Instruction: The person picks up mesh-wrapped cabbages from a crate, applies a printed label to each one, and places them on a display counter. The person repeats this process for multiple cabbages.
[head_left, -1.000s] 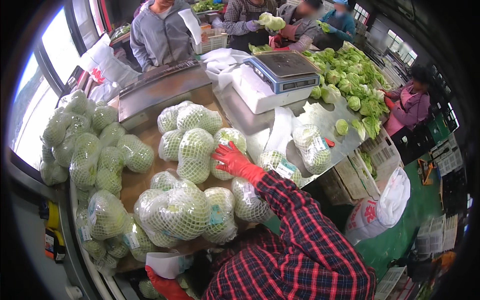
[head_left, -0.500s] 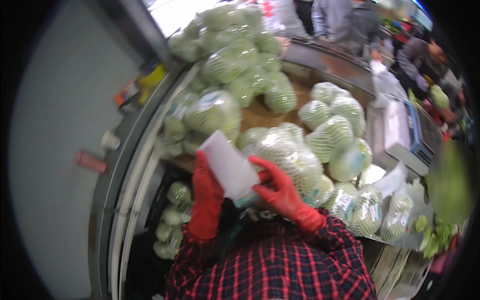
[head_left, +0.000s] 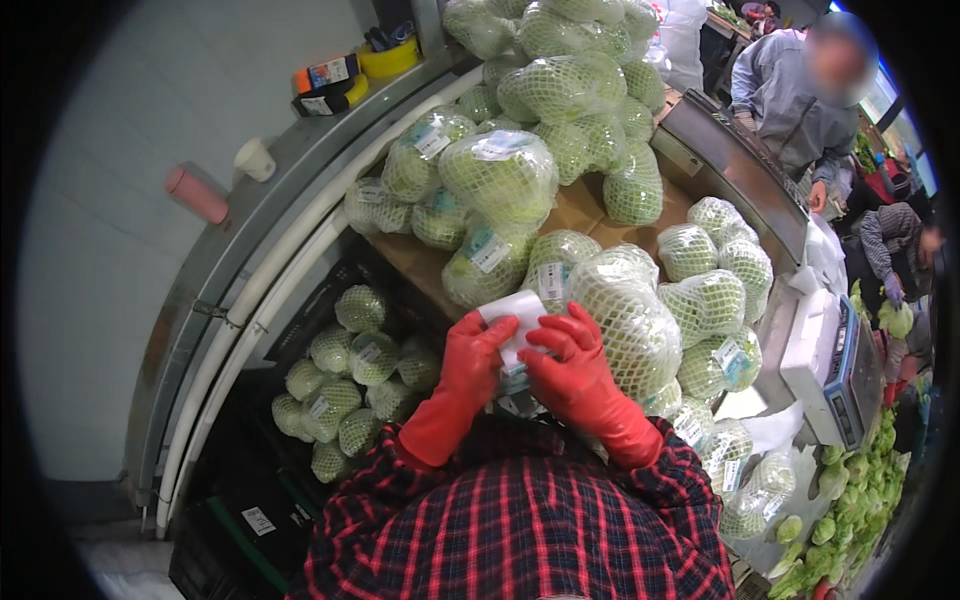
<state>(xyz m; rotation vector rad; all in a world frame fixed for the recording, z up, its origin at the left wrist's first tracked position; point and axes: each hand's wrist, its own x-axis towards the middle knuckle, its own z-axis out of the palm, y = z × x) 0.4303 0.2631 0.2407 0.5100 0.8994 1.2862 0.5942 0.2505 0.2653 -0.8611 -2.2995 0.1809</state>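
Both my hands wear red rubber gloves. A small white sheet (head_left: 515,325), apparently backing for labels, is between them in front of my chest. My left hand (head_left: 472,360) pinches its left edge, thumb on top. My right hand (head_left: 583,370) has its fingers curled at the sheet's right edge, closed on it. Just beyond and to the right lies a big pale green vegetable head (head_left: 625,330) in white foam netting and clear wrap. Another wrapped head (head_left: 490,255) with a label lies just past the sheet.
More wrapped heads (head_left: 575,90) are piled at the back. Smaller ones fill a black crate (head_left: 350,262) at left. White pipes (head_left: 285,270) run along a ledge holding a paper cup (head_left: 255,160) and yellow tape (head_left: 388,60). A scale (head_left: 845,375) and loose greens (head_left: 850,510) are right. A person (head_left: 790,90) stands beyond.
My view has swung, so the pile and crate show more fully. The white sheet, earlier larger and tilted, is now mostly covered by my hands. My right hand has closed in on it.
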